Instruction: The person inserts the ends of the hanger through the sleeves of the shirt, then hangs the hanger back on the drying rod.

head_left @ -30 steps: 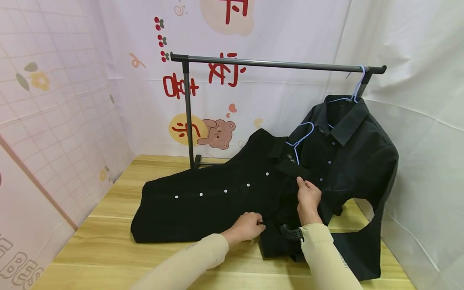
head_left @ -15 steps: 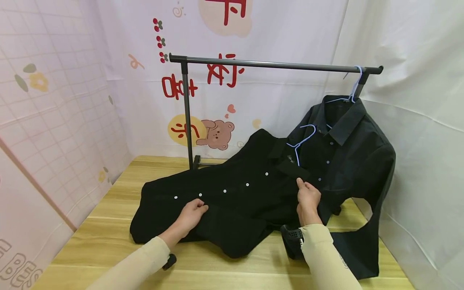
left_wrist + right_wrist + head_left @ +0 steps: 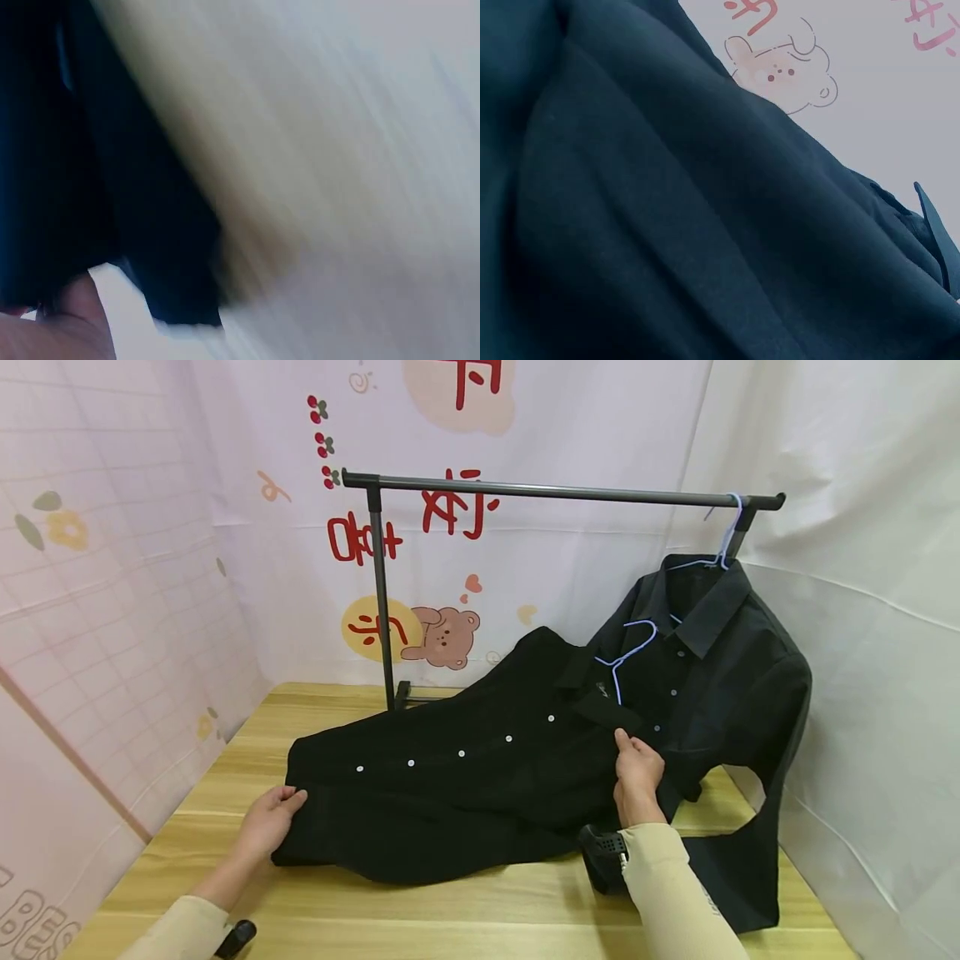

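A black shirt (image 3: 465,802) with white buttons lies on the wooden table, its collar end at the right and its hem at the left. A light-blue hanger (image 3: 624,658) pokes out at its collar. My left hand (image 3: 272,818) pinches a flap of the shirt near the hem's left end; in the left wrist view the thumb (image 3: 84,304) shows at the lower left, against dark cloth. With thumb and fingers, my right hand (image 3: 639,770) pinches the collar (image 3: 606,710). In the right wrist view, dark folds of shirt cloth (image 3: 667,187) fill most of the picture.
Behind the shirt stands a dark metal clothes rack (image 3: 555,490). A second black shirt (image 3: 738,643) hangs at its right end on another light-blue hanger (image 3: 727,539), a sleeve reaching down onto the table (image 3: 420,927). White printed curtains (image 3: 585,427) enclose the table.
My left hand has moved left from beside the collar area to the hem, drawing the shirt flap along and spreading it over the lower front. My right hand stays at the collar.
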Available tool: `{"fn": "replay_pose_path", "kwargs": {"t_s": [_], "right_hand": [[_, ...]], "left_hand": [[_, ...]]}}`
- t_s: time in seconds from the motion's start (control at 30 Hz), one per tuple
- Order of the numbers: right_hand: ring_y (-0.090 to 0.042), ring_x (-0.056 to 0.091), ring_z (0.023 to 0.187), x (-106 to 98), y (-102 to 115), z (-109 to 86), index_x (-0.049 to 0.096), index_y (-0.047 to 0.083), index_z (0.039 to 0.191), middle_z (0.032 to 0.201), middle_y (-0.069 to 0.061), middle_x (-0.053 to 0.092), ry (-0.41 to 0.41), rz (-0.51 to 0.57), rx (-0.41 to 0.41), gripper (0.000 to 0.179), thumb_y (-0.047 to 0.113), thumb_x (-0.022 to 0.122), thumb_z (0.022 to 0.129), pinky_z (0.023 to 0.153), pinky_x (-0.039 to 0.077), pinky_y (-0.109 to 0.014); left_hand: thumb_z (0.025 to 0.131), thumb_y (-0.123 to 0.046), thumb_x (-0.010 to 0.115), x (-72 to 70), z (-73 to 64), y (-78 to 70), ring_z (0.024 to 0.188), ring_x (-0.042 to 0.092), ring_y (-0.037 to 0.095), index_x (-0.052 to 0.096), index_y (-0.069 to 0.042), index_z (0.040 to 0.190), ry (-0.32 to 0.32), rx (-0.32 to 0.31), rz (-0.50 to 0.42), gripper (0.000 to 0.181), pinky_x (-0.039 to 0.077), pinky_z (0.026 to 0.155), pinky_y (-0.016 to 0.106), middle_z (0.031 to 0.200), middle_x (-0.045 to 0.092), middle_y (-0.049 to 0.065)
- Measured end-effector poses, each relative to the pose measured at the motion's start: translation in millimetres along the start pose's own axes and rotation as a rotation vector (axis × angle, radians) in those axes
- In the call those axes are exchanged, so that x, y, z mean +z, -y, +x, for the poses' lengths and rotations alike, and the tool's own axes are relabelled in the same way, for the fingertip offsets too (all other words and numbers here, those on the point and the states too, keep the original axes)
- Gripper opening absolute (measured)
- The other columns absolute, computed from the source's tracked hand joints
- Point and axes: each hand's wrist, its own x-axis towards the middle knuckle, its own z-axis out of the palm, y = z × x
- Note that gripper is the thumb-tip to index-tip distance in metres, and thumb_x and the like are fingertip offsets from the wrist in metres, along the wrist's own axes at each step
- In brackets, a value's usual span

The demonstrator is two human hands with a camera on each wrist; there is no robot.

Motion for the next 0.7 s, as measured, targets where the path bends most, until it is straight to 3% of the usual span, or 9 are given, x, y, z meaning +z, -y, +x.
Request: {"fn": "replay_pose_path", "kwargs": {"t_s": [0.13, 0.2, 0.3, 0.43, 0.53, 0.63, 0.7], "right_hand": [[-0.021, 0.033, 0.071, -1, 0, 1.0, 0.043, 0.016, 0.058, 0.061, 0.002, 0.027, -0.003, 0.003, 0.008, 0.049, 0.032, 0.064, 0.098, 0.073, 0.027, -0.034], [-0.021, 0.032, 0.069, -1, 0, 0.9, 0.043, 0.016, 0.057, 0.06, 0.002, 0.027, -0.008, 0.01, 0.011, 0.049, 0.032, 0.064, 0.098, 0.072, 0.027, -0.033], [-0.02, 0.032, 0.068, 0, 0, 0.2, 0.042, 0.016, 0.056, 0.059, 0.003, 0.026, -0.019, 0.021, 0.008, 0.05, 0.031, 0.065, 0.098, 0.072, 0.027, -0.033], [-0.021, 0.032, 0.068, 1, 1, -1.8, 0.042, 0.016, 0.055, 0.058, 0.003, 0.025, -0.035, 0.036, 0.005, 0.051, 0.031, 0.065, 0.097, 0.071, 0.026, -0.033], [-0.022, 0.033, 0.072, 2, 1, -3.6, 0.043, 0.016, 0.055, 0.058, 0.003, 0.026, -0.033, 0.039, 0.004, 0.05, 0.032, 0.065, 0.097, 0.074, 0.027, -0.033], [-0.022, 0.033, 0.072, 3, 1, -4.0, 0.043, 0.016, 0.056, 0.058, 0.003, 0.025, -0.029, 0.028, -0.009, 0.05, 0.032, 0.065, 0.098, 0.073, 0.027, -0.033], [-0.021, 0.033, 0.069, 3, 2, -4.0, 0.043, 0.017, 0.055, 0.058, 0.003, 0.025, -0.028, 0.019, -0.015, 0.05, 0.032, 0.065, 0.098, 0.07, 0.027, -0.033]], "left_hand": [[0.107, -0.033, 0.041, -33.7, -2.2, 7.6, 0.078, 0.059, 0.014, 0.046, 0.009, 0.121, -0.063, -0.045, -0.096, 0.044, 0.051, 0.07, 0.031, 0.09, 0.06, 0.0], [0.107, -0.035, 0.04, -46.9, -2.1, 11.2, 0.078, 0.058, 0.01, 0.046, 0.009, 0.123, -0.106, -0.052, -0.102, 0.047, 0.05, 0.07, 0.028, 0.089, 0.059, -0.004], [0.107, -0.037, 0.038, -61.8, -1.6, 16.6, 0.092, 0.054, 0.013, 0.044, 0.011, 0.13, -0.181, -0.062, -0.047, 0.054, 0.043, 0.076, 0.024, 0.106, 0.059, 0.008], [0.106, -0.037, 0.037, -73.7, -0.2, 25.4, 0.107, 0.045, 0.028, 0.043, 0.014, 0.132, -0.224, -0.087, 0.045, 0.058, 0.037, 0.082, 0.028, 0.131, 0.045, 0.027], [0.105, -0.031, 0.043, -77.6, 2.0, 33.6, 0.092, 0.055, 0.026, 0.045, 0.013, 0.125, -0.229, -0.103, 0.078, 0.048, 0.045, 0.074, 0.031, 0.116, 0.055, 0.025], [0.103, -0.022, 0.05, -77.9, 4.7, 38.3, 0.073, 0.058, 0.015, 0.047, 0.01, 0.119, -0.25, -0.095, 0.089, 0.036, 0.049, 0.062, 0.028, 0.095, 0.061, 0.014], [0.101, -0.019, 0.052, -76.6, 6.6, 37.9, 0.07, 0.058, 0.013, 0.046, 0.01, 0.119, -0.246, -0.074, 0.098, 0.034, 0.049, 0.059, 0.028, 0.09, 0.062, 0.01]]}}
